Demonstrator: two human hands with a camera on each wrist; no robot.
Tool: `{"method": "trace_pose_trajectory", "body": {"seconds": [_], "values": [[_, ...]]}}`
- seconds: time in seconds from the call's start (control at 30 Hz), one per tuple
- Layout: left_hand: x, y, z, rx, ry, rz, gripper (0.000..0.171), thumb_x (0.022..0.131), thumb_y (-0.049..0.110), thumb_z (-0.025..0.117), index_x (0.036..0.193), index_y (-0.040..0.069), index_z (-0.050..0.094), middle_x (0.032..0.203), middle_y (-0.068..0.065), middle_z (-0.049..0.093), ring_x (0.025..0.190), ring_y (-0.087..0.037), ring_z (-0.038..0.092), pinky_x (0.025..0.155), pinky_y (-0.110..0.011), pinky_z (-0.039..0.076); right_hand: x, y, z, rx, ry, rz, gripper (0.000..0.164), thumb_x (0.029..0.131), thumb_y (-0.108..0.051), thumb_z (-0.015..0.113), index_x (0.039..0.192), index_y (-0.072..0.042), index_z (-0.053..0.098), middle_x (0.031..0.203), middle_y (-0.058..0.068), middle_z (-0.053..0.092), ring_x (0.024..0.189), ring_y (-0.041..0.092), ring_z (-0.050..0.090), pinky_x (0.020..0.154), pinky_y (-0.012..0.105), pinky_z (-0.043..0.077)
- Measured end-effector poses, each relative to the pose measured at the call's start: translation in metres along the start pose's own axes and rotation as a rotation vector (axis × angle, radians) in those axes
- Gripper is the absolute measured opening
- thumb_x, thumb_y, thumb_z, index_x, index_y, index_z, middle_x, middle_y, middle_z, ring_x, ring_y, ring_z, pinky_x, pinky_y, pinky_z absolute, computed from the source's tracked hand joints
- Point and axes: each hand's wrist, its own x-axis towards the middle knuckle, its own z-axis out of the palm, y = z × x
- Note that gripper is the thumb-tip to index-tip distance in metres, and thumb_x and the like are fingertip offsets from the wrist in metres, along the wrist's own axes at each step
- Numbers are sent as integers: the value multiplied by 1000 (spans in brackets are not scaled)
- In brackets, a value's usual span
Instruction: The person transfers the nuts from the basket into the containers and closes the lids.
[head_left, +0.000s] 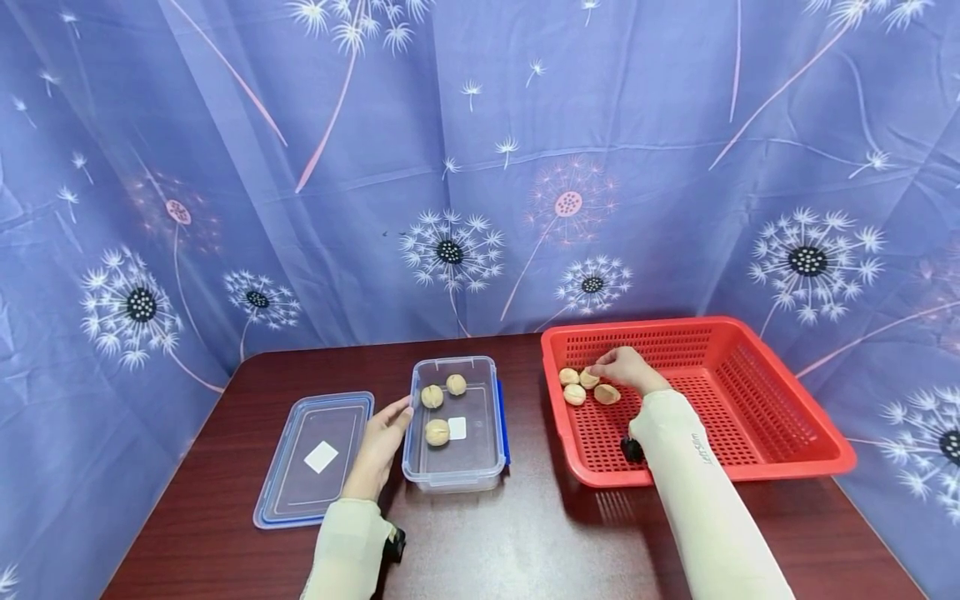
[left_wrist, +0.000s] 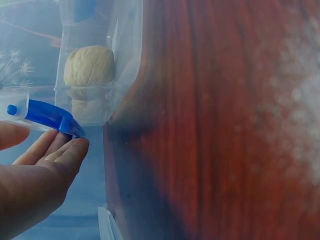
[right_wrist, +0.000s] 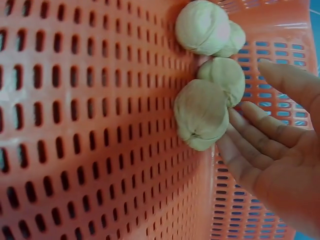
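Observation:
My left hand (head_left: pixel 381 442) is at the left side of a clear plastic container (head_left: pixel 480 457), its thumb and fingers about a blue latch (left_wrist: pixel 50 116) there. Three walnuts (head_left: pixel 437 432) lie in the container, beside a white square label. Inside the red basket, my right hand (head_left: pixel 626 369) reaches down to several walnuts (head_left: pixel 607 394) gathered at the left end. In the right wrist view its fingertips are right at the nearest walnut (right_wrist: pixel 201 114), with the thumb spread apart from the fingers.
A clear lid (head_left: pixel 288 492) with a blue seal and a white label lies left of the container. The slotted red basket (head_left: pixel 787 446) stands on the right of the dark wooden table (head_left: pixel 525 533). A blue dandelion-print curtain (head_left: pixel 495 275) hangs behind.

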Motion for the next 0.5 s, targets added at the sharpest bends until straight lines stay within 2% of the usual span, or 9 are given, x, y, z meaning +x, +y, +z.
{"method": "trace_pose_trajectory", "body": {"seconds": [0.13, 0.3, 0.37, 0.5], "values": [[1, 0, 0, 5, 3, 3, 38, 100, 9, 49, 135, -6, 50, 134, -26, 52, 123, -30, 47, 111, -47, 32, 2, 3, 3, -21, -26, 2, 39, 91, -18, 63, 112, 15, 60, 114, 30, 60, 105, 39, 55, 89, 47, 49], [1, 1, 0, 11, 5, -1, 38, 100, 9, 49, 135, -6, 50, 135, -26, 51, 124, -31, 46, 111, -46, 31, 4, 5, 7, 29, -57, 45, 36, 89, -15, 66, 109, 13, 58, 105, 24, 61, 96, 31, 55, 83, 42, 50], [0, 1, 0, 13, 4, -2, 38, 100, 9, 49, 135, -5, 50, 135, -26, 51, 125, -32, 46, 111, -47, 31, 4, 6, 8, 37, -53, 52, 34, 87, -14, 67, 106, 12, 59, 102, 21, 61, 93, 29, 55, 81, 40, 50], [-1, 2, 0, 15, 4, -3, 38, 100, 9, 49, 135, -5, 50, 135, -26, 51, 126, -32, 45, 112, -47, 31, 6, 7, 10, 31, -34, 45, 36, 84, -14, 70, 107, 12, 60, 106, 24, 61, 95, 30, 55, 81, 40, 50]]}}
